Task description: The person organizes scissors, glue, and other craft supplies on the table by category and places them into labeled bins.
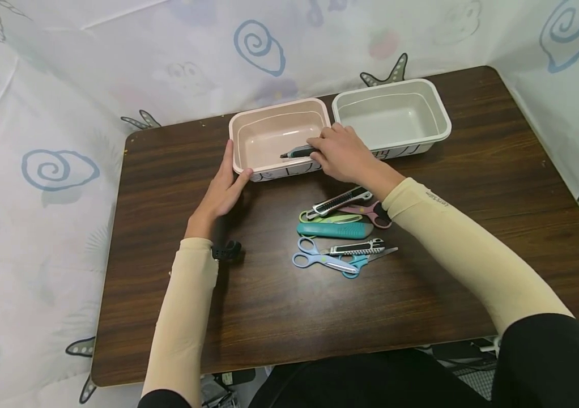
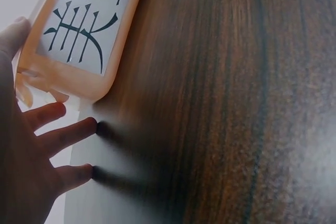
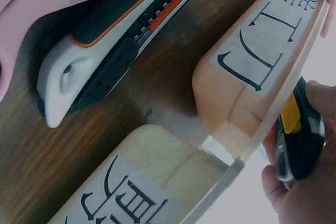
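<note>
My right hand (image 1: 345,153) grips a dark utility knife (image 1: 299,152) over the front rim of the pink bin (image 1: 269,139). In the right wrist view the knife (image 3: 302,145) shows a yellow slider. My left hand (image 1: 218,195) touches the pink bin's left end, thumb at the front corner and fingers along the side. Its lower fingers (image 2: 73,135) spread out straight in the left wrist view. A white bin (image 1: 388,116) stands just right of the pink one. Both bins carry paper labels with black characters on the front.
Below the bins lie a black-and-white utility knife (image 1: 340,202), pink scissors (image 1: 371,211), light green scissors (image 1: 349,219) and a teal cutter (image 1: 335,229). Closer to me are blue scissors (image 1: 315,259), a second black-and-white utility knife (image 1: 358,248) and turquoise scissors (image 1: 352,273). A patterned cloth (image 1: 192,73) hangs behind the table.
</note>
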A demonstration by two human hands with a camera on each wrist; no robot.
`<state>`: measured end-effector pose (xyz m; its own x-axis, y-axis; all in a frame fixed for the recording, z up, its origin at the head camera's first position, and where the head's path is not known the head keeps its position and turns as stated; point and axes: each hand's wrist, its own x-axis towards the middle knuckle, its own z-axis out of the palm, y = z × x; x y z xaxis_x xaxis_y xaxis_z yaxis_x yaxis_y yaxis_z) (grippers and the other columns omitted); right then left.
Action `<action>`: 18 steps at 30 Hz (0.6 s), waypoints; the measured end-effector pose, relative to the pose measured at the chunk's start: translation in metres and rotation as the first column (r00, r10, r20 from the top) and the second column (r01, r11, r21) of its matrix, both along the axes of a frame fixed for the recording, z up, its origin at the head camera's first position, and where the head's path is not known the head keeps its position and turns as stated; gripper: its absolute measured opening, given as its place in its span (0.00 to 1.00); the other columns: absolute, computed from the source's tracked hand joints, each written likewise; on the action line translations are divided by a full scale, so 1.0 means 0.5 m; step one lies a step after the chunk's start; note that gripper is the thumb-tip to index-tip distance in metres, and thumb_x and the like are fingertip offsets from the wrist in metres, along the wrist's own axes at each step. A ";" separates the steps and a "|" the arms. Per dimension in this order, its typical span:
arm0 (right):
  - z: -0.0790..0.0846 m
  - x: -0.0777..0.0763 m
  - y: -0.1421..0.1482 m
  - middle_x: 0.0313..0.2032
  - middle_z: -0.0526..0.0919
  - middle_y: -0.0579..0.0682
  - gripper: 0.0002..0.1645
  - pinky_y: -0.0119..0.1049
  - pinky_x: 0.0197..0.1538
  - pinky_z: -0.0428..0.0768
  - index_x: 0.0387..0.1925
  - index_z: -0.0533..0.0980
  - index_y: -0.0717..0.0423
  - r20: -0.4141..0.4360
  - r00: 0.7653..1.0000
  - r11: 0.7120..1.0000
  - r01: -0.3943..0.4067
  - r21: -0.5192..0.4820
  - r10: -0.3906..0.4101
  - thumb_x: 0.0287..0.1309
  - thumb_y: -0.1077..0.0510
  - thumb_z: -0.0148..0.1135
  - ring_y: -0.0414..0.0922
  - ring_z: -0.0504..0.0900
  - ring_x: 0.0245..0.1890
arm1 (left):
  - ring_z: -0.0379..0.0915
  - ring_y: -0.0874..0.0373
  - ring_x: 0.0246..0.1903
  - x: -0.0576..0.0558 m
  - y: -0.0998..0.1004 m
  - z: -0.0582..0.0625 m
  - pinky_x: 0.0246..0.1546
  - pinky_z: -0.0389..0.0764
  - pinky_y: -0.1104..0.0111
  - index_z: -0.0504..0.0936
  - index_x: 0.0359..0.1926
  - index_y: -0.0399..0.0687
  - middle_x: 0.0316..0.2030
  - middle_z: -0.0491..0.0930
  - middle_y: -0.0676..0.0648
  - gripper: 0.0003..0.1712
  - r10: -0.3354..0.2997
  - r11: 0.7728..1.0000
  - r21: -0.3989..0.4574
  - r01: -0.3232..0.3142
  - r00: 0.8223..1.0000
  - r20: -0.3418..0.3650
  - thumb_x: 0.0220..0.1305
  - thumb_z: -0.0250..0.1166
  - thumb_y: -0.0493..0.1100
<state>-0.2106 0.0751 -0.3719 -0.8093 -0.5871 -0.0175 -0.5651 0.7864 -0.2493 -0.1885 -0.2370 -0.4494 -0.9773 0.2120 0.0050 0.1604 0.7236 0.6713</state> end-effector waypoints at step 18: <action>-0.021 -0.030 -0.017 0.53 0.79 0.57 0.20 0.53 0.56 0.67 0.58 0.79 0.58 0.004 0.999 0.985 -0.047 -0.165 0.049 0.73 0.54 0.52 0.57 0.73 0.52 | 0.42 0.50 0.73 -0.002 -0.001 0.001 0.68 0.50 0.47 0.26 0.76 0.74 0.76 0.35 0.60 0.48 0.010 1.000 -0.009 -0.010 1.000 0.017 0.68 0.46 0.72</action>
<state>-0.2257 0.0665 -0.3825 -0.7805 -0.6205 0.0762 -0.5984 0.7062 -0.3784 -0.1894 -0.2373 -0.4490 -0.9793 0.2021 -0.0139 0.1414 0.7311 0.6675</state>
